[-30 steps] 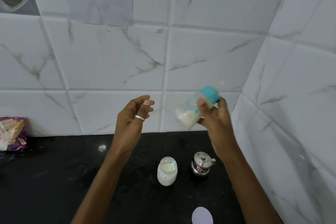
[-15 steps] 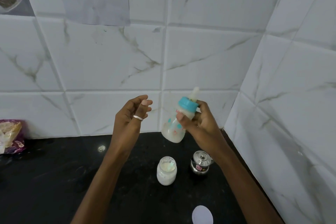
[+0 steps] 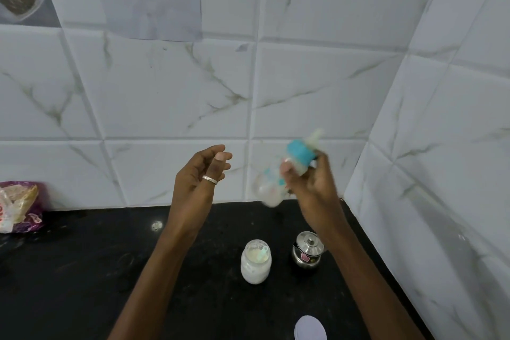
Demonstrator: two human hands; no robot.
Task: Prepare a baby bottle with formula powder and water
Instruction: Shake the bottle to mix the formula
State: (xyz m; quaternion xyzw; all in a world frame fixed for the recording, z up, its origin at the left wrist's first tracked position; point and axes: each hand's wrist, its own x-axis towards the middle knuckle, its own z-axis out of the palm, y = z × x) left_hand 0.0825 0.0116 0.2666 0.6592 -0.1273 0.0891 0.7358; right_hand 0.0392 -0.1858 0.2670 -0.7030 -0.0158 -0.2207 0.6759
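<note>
My right hand grips a baby bottle with a blue collar and a pale teat, held in the air above the black counter. The bottle is tilted, teat up to the right, and blurred; milky white liquid shows in its lower end. My left hand is raised beside it, apart from it, fingers loosely curled and holding nothing; it wears a ring. Below, an open jar of white formula powder stands on the counter with a pale scoop inside. A small steel pot with a lid stands right of the jar.
A white round lid lies at the counter's front edge. A purple snack packet sits at the far left against the tiled wall. Marble-look tiled walls close in behind and on the right, forming a corner.
The bottle in my right hand has swung back and forth: tilted at first, nearly upright half a second ago, now tilted and blurred again. My left hand has barely moved.
</note>
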